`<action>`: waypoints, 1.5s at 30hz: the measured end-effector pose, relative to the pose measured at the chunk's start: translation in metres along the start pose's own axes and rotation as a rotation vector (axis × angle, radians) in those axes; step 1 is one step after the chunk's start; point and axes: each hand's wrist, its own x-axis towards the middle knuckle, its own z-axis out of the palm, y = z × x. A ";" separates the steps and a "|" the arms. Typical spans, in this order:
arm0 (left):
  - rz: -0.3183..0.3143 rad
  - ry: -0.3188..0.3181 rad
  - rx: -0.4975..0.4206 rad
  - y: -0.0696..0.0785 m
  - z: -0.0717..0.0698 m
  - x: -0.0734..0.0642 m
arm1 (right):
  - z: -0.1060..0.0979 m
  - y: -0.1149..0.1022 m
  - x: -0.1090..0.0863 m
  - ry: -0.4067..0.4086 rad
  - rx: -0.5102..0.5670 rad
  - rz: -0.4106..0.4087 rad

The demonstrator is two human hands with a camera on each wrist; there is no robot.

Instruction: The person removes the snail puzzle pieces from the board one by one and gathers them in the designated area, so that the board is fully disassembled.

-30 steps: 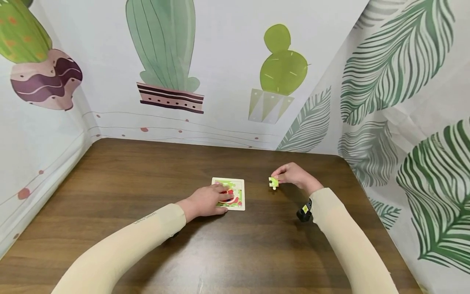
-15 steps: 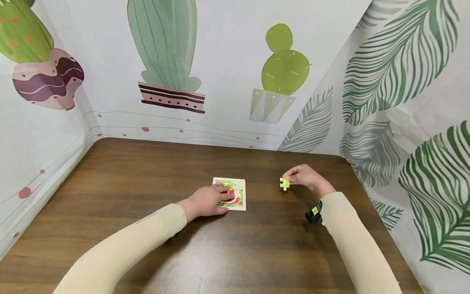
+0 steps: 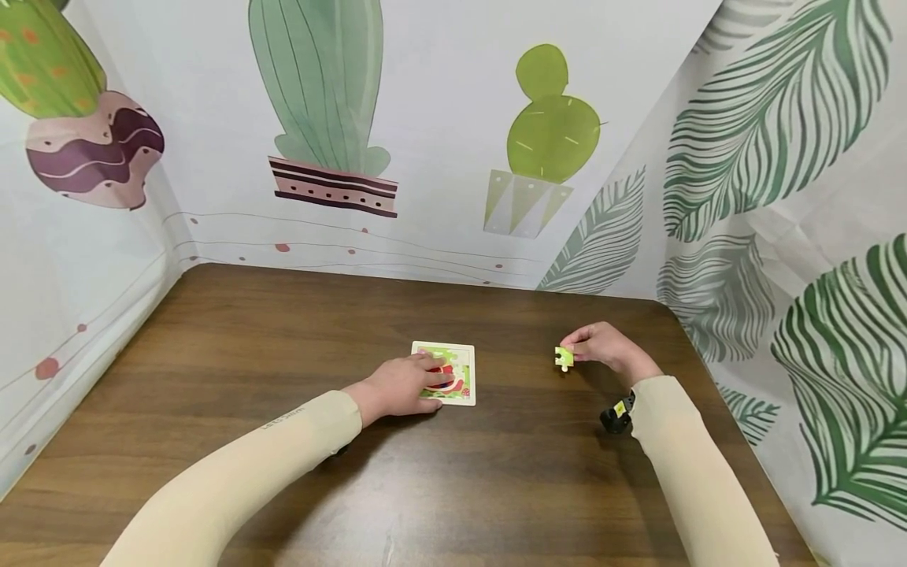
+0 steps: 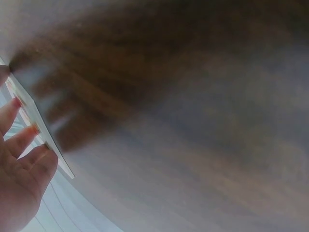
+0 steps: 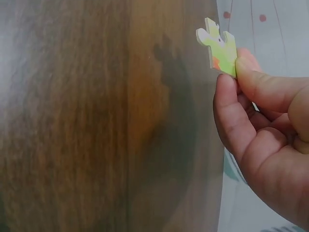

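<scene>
A square jigsaw puzzle board (image 3: 464, 356) with a pale frame and a green and red picture lies on the table. My left hand (image 3: 400, 386) rests on its left part with fingers spread, hiding some of the picture. In the left wrist view, the fingertips of the left hand (image 4: 26, 166) touch the board's top face. Off to the right, my right hand (image 3: 601, 345) pinches a green puzzle piece (image 3: 564, 357) by one edge, above the table. The right wrist view shows that puzzle piece (image 5: 222, 50) between thumb and fingers, its knobs pointing away from the hand.
The brown wooden table (image 3: 283, 331) carries the board. Behind it hangs a white cloth (image 3: 439, 142) printed with cacti and leaves, which also closes in both sides. A black wrist camera (image 3: 616, 417) sits below the right wrist.
My right hand has moved to the right, away from the board, with the puzzle piece still pinched. The left hand has stayed on the board.
</scene>
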 end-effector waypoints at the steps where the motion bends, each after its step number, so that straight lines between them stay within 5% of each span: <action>1: 0.001 0.002 0.003 0.000 0.000 0.000 | -0.001 0.001 0.000 -0.001 -0.002 0.003; 39: 0.000 0.012 -0.019 0.000 0.003 -0.003 | -0.014 0.023 0.007 -0.059 0.012 0.045; 45: 0.003 0.019 -0.015 0.000 0.003 -0.002 | -0.010 0.024 0.008 -0.003 -0.060 0.024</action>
